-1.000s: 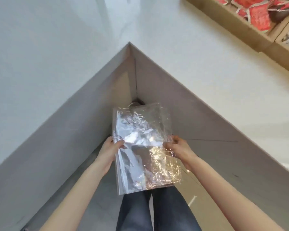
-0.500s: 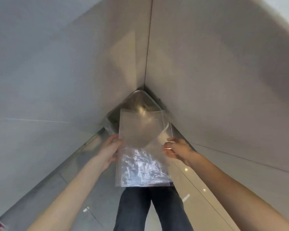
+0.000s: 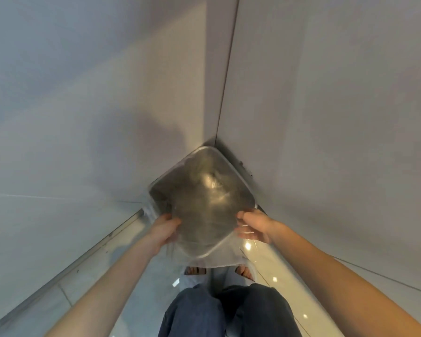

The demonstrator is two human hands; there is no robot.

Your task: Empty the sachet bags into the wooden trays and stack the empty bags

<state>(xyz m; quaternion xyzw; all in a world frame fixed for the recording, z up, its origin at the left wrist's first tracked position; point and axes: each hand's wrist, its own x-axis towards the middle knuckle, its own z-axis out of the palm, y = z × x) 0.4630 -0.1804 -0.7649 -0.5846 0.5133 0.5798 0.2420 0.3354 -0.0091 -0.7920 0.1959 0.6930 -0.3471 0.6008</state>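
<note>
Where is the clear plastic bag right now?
In the head view, the clear bag is at centre, held between the left hand and right hand over a bin in the corner.

An indoor room, kind unclear: beyond the hands, two plain grey panels [image 3: 326, 105] meet at a corner; below them, glossy floor tiles [image 3: 275, 268] reflect ceiling lights.

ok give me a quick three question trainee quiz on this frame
1. True or false: both hands hold the clear bag.
2. Multiple choice: the bag is held over A) a wooden tray B) a clear bin in the floor corner C) a table.
3. Which hand is on the bag's right edge?

Key:
1. True: left hand and right hand each grip a side.
2. B
3. The right hand.
</note>
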